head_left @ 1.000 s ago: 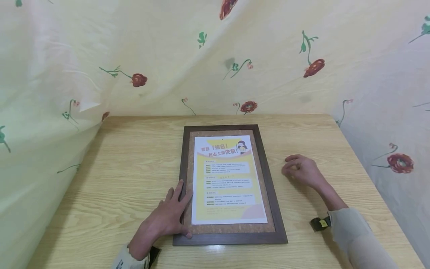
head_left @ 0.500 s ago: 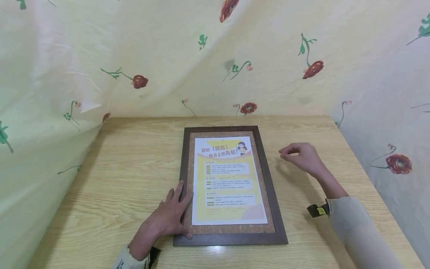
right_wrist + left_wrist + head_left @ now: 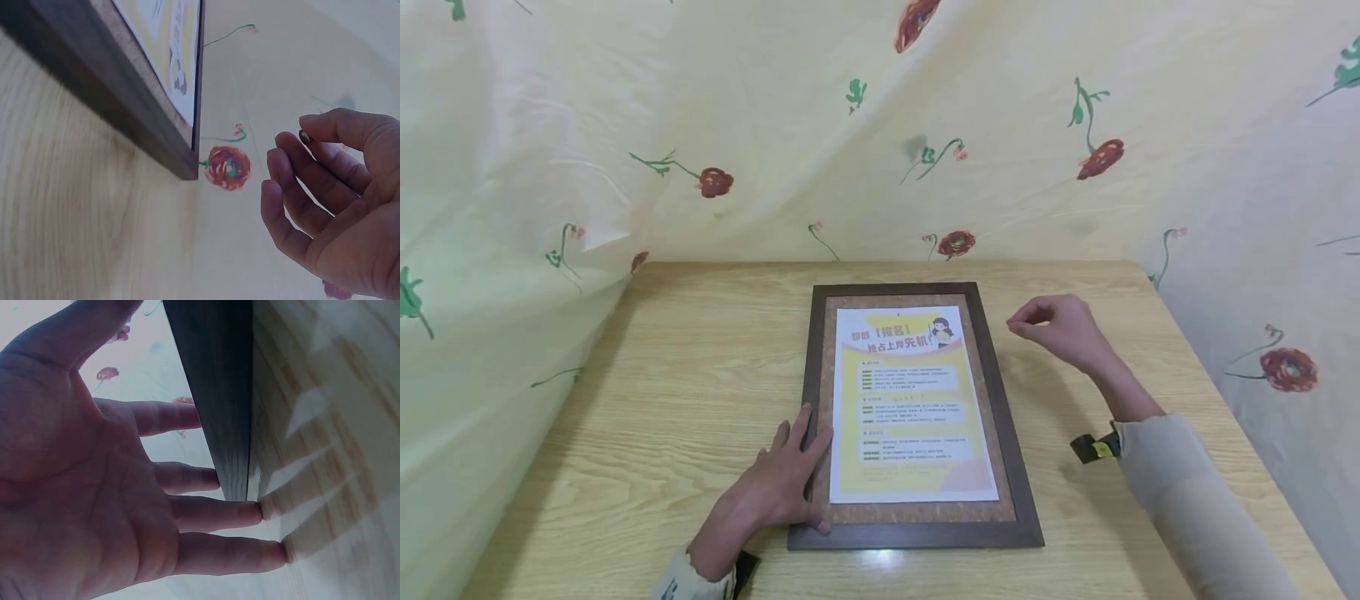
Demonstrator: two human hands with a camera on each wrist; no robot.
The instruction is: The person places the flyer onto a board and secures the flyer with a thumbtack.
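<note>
A dark-framed cork board (image 3: 917, 511) lies flat on the table, with a yellow and white printed poster (image 3: 910, 475) on it. A tiny dark pin head shows at the poster's top middle. My left hand (image 3: 771, 487) rests on the frame's left side, fingers spread and thumb over the lower left corner. In the left wrist view its straight fingers reach the frame's dark edge (image 3: 219, 381) and the tabletop. My right hand (image 3: 1067, 333) is raised right of the board's upper part, apart from it. Between thumb and forefinger it pinches a small shiny thumbtack (image 3: 304, 137).
The wood-grain table (image 3: 685, 358) extends on both sides of the board. A pale cloth (image 3: 775, 125) printed with red flowers hangs behind and along both sides. A dark strap piece with a yellow mark (image 3: 1101, 450) sticks out at the right cuff.
My right hand has lifted and moved forward and left, nearer the board's upper right side. Its thumb and forefinger have drawn into a clear pinch. My left hand stays on the frame.
</note>
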